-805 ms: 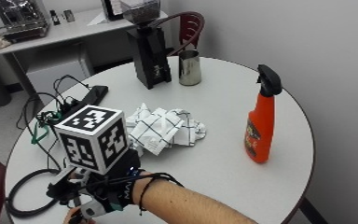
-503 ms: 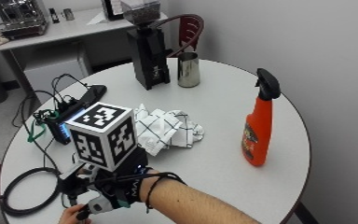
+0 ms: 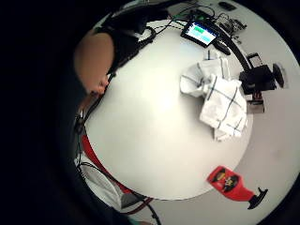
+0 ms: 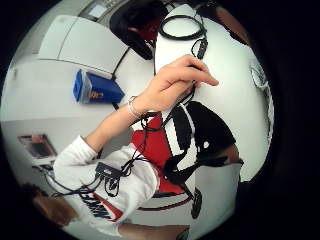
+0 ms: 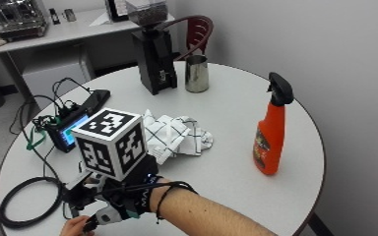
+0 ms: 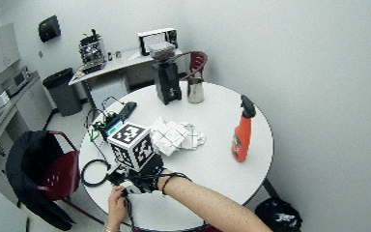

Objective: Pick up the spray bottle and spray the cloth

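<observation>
Outside view: a round white table (image 5: 241, 187) with a smooth matte top carries an orange plastic spray bottle (image 5: 271, 135), upright, with a black trigger head, near the table's far right edge. A crumpled white cloth (image 5: 176, 137) with a thin dark grid pattern lies in soft folds toward the middle, well apart from the bottle. Behind it stand a black coffee grinder (image 5: 153, 54) and, just beside it, a shiny steel pitcher (image 5: 197, 73). A small device with a lit screen (image 5: 71, 132) sits at the left among black cables. The gloved right hand (image 5: 113, 199) hovers low over the near edge; whether its fingers are curled or straight cannot be told. A bare left hand (image 5: 78, 227) touches its underside.
</observation>
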### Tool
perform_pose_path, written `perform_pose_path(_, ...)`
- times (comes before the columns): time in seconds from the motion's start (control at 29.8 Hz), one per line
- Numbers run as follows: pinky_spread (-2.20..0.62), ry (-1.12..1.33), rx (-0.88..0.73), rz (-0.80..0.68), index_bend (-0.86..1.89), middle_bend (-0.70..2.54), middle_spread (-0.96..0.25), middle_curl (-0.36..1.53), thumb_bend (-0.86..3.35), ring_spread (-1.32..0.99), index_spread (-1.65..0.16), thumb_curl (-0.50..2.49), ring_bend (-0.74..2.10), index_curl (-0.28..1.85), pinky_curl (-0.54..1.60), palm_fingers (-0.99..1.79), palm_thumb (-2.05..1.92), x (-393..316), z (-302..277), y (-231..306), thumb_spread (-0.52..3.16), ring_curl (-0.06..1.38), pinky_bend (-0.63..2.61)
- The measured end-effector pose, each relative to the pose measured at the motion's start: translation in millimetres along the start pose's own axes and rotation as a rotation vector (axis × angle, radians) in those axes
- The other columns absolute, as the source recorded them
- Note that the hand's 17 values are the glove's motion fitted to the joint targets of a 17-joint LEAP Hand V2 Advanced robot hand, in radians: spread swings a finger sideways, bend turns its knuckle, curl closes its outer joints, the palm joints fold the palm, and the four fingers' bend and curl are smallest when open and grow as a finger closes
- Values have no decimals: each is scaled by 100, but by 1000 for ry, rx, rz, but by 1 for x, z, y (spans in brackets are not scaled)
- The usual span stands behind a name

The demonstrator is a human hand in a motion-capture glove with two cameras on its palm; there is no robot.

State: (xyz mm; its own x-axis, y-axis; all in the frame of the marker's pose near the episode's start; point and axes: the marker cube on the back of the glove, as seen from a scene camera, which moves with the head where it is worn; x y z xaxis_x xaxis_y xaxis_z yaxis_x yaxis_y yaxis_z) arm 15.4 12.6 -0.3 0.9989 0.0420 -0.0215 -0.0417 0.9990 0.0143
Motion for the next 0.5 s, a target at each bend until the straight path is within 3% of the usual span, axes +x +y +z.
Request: perform_pose_path(0.5, 26, 17, 23, 6, 14, 32, -6, 31, 18, 2, -40, 27, 32, 23, 28, 52, 63, 5, -9, 9, 119, 26, 28)
